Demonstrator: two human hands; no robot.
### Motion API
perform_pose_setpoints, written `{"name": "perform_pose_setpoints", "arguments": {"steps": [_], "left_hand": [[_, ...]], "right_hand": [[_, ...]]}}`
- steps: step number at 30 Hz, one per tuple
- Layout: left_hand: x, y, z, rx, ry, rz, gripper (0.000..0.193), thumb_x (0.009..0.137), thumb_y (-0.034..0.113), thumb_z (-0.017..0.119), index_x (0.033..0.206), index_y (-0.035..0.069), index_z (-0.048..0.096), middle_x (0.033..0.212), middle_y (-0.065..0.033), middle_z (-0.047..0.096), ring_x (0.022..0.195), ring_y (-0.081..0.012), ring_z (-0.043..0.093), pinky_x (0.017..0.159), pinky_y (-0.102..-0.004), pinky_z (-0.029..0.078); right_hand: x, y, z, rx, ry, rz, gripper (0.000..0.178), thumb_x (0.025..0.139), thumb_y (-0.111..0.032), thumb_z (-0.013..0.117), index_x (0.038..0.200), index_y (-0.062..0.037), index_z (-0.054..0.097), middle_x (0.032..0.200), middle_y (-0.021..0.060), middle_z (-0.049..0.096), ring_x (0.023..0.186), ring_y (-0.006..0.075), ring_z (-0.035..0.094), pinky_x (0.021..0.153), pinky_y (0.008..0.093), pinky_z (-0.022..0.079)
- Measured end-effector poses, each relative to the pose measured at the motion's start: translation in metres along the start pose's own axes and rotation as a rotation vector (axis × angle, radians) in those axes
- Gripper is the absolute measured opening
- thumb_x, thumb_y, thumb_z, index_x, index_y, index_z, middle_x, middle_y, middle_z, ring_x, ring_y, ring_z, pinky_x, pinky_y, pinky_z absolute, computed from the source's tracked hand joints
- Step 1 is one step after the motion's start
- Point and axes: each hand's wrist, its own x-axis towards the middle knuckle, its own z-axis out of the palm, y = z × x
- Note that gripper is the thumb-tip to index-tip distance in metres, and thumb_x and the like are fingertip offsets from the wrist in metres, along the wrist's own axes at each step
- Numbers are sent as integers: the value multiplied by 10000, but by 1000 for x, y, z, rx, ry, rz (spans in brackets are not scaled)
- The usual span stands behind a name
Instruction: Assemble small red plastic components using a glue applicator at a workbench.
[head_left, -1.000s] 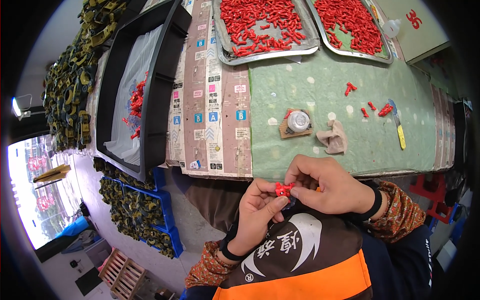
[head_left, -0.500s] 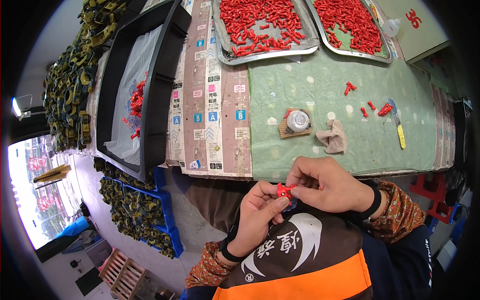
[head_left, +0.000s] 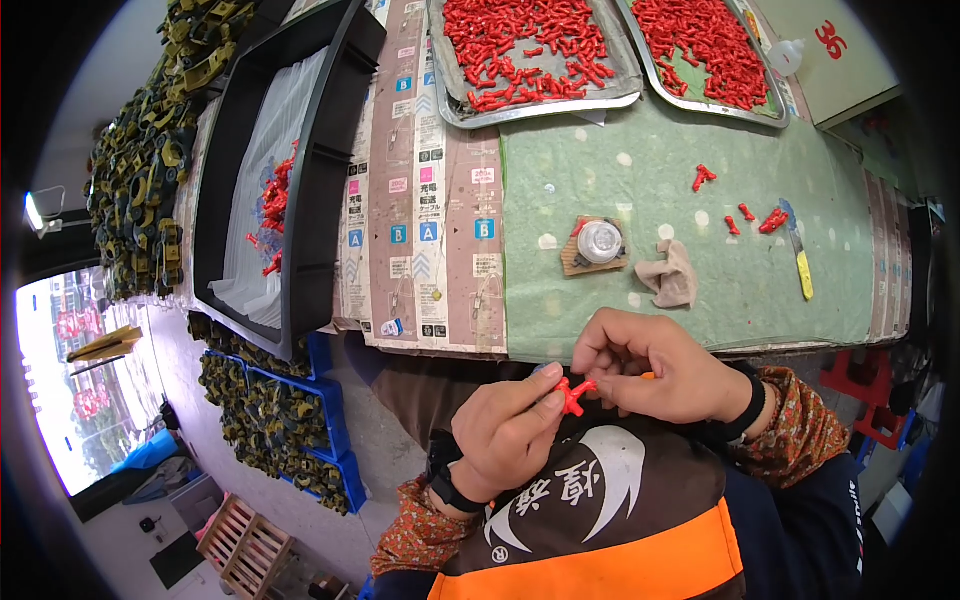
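Just past the table's front edge, a small red plastic toy figure [head_left: 572, 397] is held over my lap. My left hand [head_left: 508, 430] is closed, pinching its body between thumb and fingers. At the figure's right end, my right hand [head_left: 665, 372] has its thumb and index fingertips closed on a protruding red limb. A short orange bit [head_left: 648, 376] shows between the right hand's fingers; the rest of it is hidden. On the green table cover [head_left: 560, 180] beyond lie a crumpled beige cloth [head_left: 668, 276] and a small clear round container [head_left: 599, 241] on a cardboard piece.
Two metal trays [head_left: 545, 112] [head_left: 705, 103] of red parts stand at the back. A yellow-handled knife [head_left: 803, 272] and loose red pieces [head_left: 773, 220] lie at right. A black bin [head_left: 318, 200] with red parts stands left, beside piled olive-green toy parts [head_left: 140, 190].
My left hand has turned over, its back now facing up, and the red figure has turned with it. A red limb now points toward my right fingertips.
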Motion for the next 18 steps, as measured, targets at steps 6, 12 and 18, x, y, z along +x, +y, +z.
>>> {"name": "perform_pose_setpoints", "arguments": {"steps": [6,12,18], "left_hand": [[-2,-6,-7,142,-100,176,382,759,-42,811,1075,80,634,1151,-151,729,836,-268,718,662,-320,583],[2,-7,-10,187,-144,274,308,788,-30,784,1045,67,645,1176,-147,723,875,-258,721,657,-304,583],[2,-8,-14,191,-169,327,312,784,-16,794,1050,44,642,1200,-167,716,873,-265,719,654,-312,574]], "right_hand": [[2,-2,-2,31,-71,36,122,887,-20,640,1002,-16,599,870,-5,584,780,50,531,684,219,458],[5,3,3,-71,-37,16,68,869,-19,649,905,-27,592,813,-12,576,738,58,508,657,233,446],[5,6,3,-38,-58,33,74,870,-13,660,887,-22,588,795,-19,582,716,53,509,634,237,444]]}}
